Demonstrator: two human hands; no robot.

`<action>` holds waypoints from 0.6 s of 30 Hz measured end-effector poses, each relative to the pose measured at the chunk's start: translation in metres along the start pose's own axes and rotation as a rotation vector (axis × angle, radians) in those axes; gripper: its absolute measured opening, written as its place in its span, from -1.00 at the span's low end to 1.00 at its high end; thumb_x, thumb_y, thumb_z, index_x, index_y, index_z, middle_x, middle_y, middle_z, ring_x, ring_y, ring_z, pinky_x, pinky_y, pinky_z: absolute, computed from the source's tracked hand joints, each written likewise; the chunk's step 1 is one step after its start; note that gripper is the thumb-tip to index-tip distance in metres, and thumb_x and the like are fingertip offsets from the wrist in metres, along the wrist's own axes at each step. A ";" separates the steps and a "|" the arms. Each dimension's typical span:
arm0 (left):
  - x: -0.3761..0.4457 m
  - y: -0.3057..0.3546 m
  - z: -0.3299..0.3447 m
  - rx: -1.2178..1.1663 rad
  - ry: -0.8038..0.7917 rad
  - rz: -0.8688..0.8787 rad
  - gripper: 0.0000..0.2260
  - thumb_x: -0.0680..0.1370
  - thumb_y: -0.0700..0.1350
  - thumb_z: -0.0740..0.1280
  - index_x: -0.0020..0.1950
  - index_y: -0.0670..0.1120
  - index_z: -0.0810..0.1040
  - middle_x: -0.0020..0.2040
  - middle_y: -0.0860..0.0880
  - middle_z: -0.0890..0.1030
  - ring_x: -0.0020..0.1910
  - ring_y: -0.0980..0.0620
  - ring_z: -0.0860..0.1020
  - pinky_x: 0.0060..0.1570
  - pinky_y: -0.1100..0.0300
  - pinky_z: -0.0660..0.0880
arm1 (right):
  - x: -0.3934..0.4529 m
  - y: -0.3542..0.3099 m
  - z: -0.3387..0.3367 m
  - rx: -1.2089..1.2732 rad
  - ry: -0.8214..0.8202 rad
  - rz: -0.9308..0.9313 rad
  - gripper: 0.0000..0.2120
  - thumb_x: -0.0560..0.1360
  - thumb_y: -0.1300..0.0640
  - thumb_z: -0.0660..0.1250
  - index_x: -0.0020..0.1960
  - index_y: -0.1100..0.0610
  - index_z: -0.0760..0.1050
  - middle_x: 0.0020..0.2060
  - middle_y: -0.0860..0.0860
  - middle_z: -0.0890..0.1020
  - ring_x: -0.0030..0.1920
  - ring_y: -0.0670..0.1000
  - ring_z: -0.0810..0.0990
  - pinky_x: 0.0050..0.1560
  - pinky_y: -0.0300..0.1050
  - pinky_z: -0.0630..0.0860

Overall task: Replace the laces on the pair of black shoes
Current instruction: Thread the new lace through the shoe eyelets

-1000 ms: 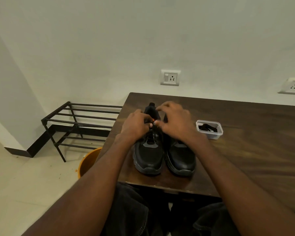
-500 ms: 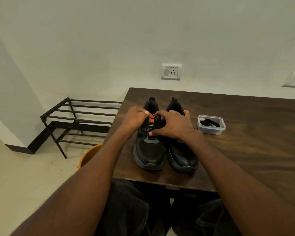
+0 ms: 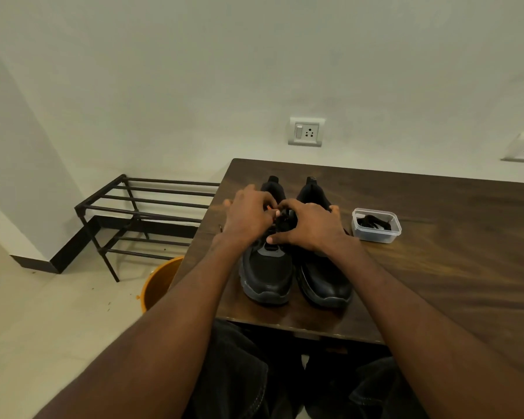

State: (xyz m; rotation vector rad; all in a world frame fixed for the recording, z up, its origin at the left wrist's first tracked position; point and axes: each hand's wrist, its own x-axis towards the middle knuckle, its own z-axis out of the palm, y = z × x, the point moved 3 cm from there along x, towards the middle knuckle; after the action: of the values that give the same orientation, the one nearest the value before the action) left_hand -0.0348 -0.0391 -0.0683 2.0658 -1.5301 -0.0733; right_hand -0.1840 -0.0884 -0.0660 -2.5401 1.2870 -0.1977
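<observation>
- The 2 black shoes (image 3: 295,267) stand side by side near the front left corner of the wooden table (image 3: 436,267), toes toward the bottom of the frame, in the same spot as 0.5 s ago.
- The left hand (image 3: 248,217) is bunched over the lacing of the left-hand shoe, its fingertips pinching a small orange bit (image 3: 272,210); compared with 1 s ago it sits slightly further up the shoe.
- The right hand (image 3: 310,226) lies across both shoes, fingers curled at the black lace (image 3: 285,220) between the hands, thumb stretched toward the toe; 1 s ago it hid the right-hand shoe's collar, which now shows.
- Right of the shoes, a clear plastic tub (image 3: 376,225) with dark laces inside has not moved.
- At centre left, a black rack (image 3: 139,213) and an orange bucket (image 3: 159,282) stand on the floor.
</observation>
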 end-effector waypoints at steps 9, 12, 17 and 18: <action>0.002 -0.005 -0.014 -0.946 0.122 -0.318 -0.83 0.70 -0.12 0.27 0.00 -0.15 0.60 -0.22 -0.08 0.62 -0.28 0.06 0.58 -0.28 0.10 0.54 | -0.001 0.000 -0.003 0.025 0.010 0.012 -0.16 0.33 -0.49 0.44 0.51 -0.22 0.31 0.37 -0.07 0.57 0.48 0.07 0.42 0.53 0.40 0.07; 0.001 -0.007 -0.013 -0.759 0.083 -0.203 -0.88 0.60 -0.04 0.43 0.00 -0.08 0.59 -0.08 -0.07 0.63 -0.18 0.06 0.60 -0.17 0.10 0.55 | -0.002 0.000 -0.004 0.014 -0.011 0.017 -0.16 0.34 -0.49 0.44 0.51 -0.22 0.31 0.38 -0.05 0.56 0.47 0.08 0.42 0.52 0.41 0.07; -0.006 -0.002 -0.008 -0.087 0.050 -0.010 -0.94 0.53 -0.02 0.51 -0.03 0.09 0.67 0.02 0.05 0.46 -0.05 0.08 0.52 -0.20 0.23 0.39 | -0.003 0.000 -0.003 0.017 -0.015 0.013 -0.16 0.33 -0.50 0.43 0.50 -0.21 0.32 0.37 -0.06 0.57 0.45 0.07 0.44 0.51 0.42 0.06; -0.005 -0.002 -0.011 -0.045 0.082 -0.009 -0.97 0.55 -0.06 0.48 -0.07 0.07 0.66 0.00 0.04 0.46 -0.06 0.06 0.52 -0.23 0.23 0.36 | -0.004 -0.001 -0.004 0.018 -0.011 0.016 -0.16 0.33 -0.49 0.44 0.51 -0.21 0.32 0.37 -0.06 0.57 0.46 0.08 0.44 0.51 0.42 0.06</action>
State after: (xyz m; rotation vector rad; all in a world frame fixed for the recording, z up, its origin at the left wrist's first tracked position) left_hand -0.0313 -0.0298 -0.0614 2.0156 -1.4568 -0.0259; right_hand -0.1864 -0.0856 -0.0622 -2.5113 1.2951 -0.1914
